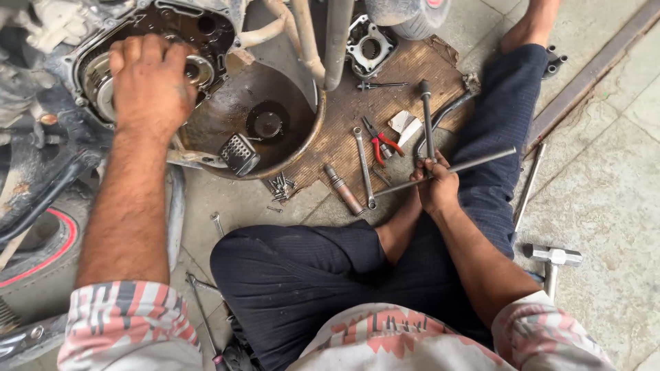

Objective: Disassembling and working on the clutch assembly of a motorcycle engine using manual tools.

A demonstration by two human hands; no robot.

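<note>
Cross wrench (pixel 440 161) gripped by right hand (pixel 434 184).

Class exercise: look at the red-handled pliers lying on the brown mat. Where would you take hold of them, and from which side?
Take the red-handled pliers by the two red handles, probably from above and from the right-hand end, where the handles splay apart and lie clear. The dark jaw end points left, close beside the long silver spanner, so it gives less room. The right hand is nearest, though it holds a grey T-shaped metal wrench.
</note>
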